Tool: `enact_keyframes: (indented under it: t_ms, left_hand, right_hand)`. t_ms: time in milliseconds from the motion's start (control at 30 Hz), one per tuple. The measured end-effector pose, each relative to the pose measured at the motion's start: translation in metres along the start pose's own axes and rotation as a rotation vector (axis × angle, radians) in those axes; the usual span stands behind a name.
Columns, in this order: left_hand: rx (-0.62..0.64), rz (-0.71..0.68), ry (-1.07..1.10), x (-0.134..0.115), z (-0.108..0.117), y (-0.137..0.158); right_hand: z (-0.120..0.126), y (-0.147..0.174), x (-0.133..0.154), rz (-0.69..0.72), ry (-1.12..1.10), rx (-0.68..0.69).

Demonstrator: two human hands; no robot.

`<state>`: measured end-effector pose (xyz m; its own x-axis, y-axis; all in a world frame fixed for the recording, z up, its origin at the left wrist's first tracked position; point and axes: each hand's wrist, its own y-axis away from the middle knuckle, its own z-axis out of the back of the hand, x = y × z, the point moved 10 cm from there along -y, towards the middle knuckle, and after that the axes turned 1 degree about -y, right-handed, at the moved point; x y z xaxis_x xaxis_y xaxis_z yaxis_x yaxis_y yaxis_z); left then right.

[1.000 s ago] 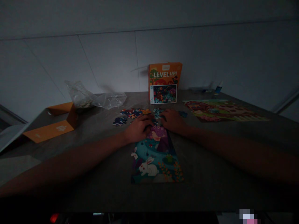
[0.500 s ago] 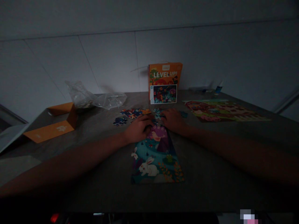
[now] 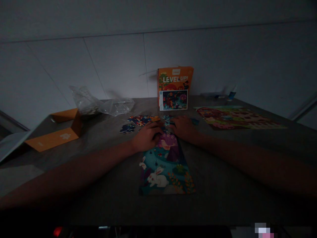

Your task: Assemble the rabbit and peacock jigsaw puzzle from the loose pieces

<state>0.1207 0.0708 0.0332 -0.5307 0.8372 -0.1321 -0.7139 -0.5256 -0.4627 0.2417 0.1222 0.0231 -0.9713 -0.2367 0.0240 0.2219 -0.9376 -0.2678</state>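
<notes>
A partly assembled jigsaw puzzle (image 3: 162, 168) lies in front of me, showing a white rabbit, a frog and a purple area with a bird. My left hand (image 3: 148, 135) is at its far left edge, fingers bent and drawn in over the pieces. Across from it, my right hand (image 3: 184, 128) bends its fingers down by the far right corner. What either hand's fingertips hold is hidden in the dim light. Loose puzzle pieces (image 3: 143, 120) lie beyond my left hand, and a few teal pieces (image 3: 167, 120) lie between the hands.
An orange box (image 3: 177, 77) stands at the back, a picture card (image 3: 174, 100) leaning on it. To the left are an open orange box (image 3: 53, 138) and a clear plastic bag (image 3: 86, 100). Another puzzle (image 3: 237, 119) and a small bottle (image 3: 231, 96) are on the right.
</notes>
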Motion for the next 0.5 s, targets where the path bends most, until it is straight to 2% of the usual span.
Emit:
enact_keyframes:
  t_ms: [133,233,400,500]
  left_hand:
    - [0.003,0.007,0.010,0.000,0.000,0.000]
    - [0.006,0.006,0.010,-0.001,0.000,-0.001]
    - [0.018,0.036,0.019,0.000,0.000,-0.001]
    - [0.001,0.120,0.039,0.007,0.001,0.001]
  right_hand:
    - [-0.004,-0.001,-0.006,-0.043,-0.041,-0.008]
    - [-0.003,-0.002,-0.013,-0.067,-0.119,-0.076]
    - [0.006,-0.003,-0.011,0.003,-0.311,-0.182]
    - [0.016,-0.001,-0.007,0.053,-0.428,-0.245]
